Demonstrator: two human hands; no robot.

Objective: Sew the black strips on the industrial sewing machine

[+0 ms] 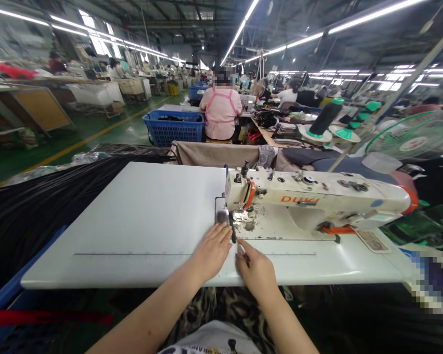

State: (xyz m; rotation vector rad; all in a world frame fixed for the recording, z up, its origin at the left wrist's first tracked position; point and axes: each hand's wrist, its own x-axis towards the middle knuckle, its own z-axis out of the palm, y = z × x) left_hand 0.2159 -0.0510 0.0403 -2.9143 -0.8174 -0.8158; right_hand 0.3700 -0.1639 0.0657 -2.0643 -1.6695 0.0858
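Note:
A white sewing machine (302,194) stands on the pale table (147,211). A short, narrow black strip (233,235) lies by its presser foot and needle plate, its near end pointing at me. My left hand (214,250) lies flat beside the strip, fingers stretched together, the tips at the metal plate (222,214). From the right, my right hand (257,269) touches or nearly touches the strip's near end with its index finger. Its other fingers curl around something small and dark, mostly hidden in the palm.
Long black strips (59,189) hang in a heap left of the table. Thread cones (325,118) and a green fan (413,140) stand at the right. Beyond the table are a blue basket (173,129) and a seated person (221,113). A banknote (372,242) lies near the machine's base.

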